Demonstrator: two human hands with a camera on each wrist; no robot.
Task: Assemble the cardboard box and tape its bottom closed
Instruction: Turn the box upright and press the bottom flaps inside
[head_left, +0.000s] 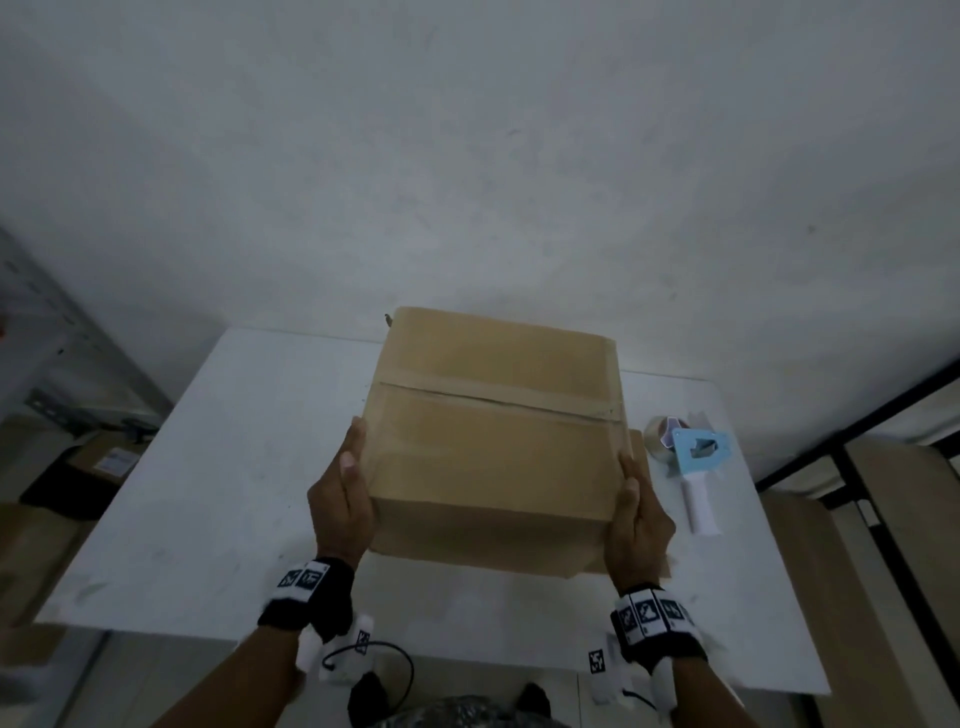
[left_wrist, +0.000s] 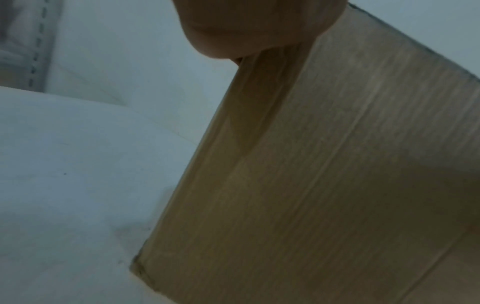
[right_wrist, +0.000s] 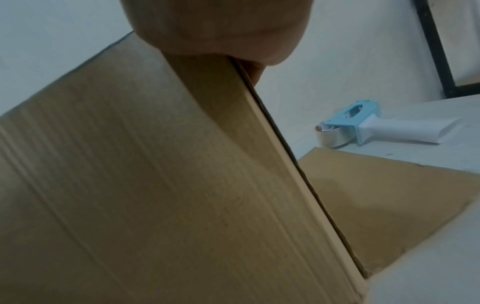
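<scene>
The brown cardboard box (head_left: 493, 441) stands on the white table (head_left: 234, 467) with a closed face up. A strip of clear tape (head_left: 493, 402) runs along that face's centre seam. My left hand (head_left: 340, 499) presses against the box's left side, thumb straight along the top edge. My right hand (head_left: 636, 525) presses the right side the same way. The fingers of both hands are hidden behind the box. The left wrist view shows the palm (left_wrist: 259, 26) against the box wall (left_wrist: 324, 174). In the right wrist view the palm (right_wrist: 221, 26) meets the wall (right_wrist: 155, 185), and a loose flap (right_wrist: 376, 195) lies flat on the table.
A blue and white tape dispenser (head_left: 696, 462) (right_wrist: 363, 125) lies on the table right of the box. Another flap (head_left: 519, 558) spreads towards me. A metal shelf (head_left: 47, 338) and cartons (head_left: 104, 457) stand at the left. A black frame (head_left: 883, 519) stands at the right.
</scene>
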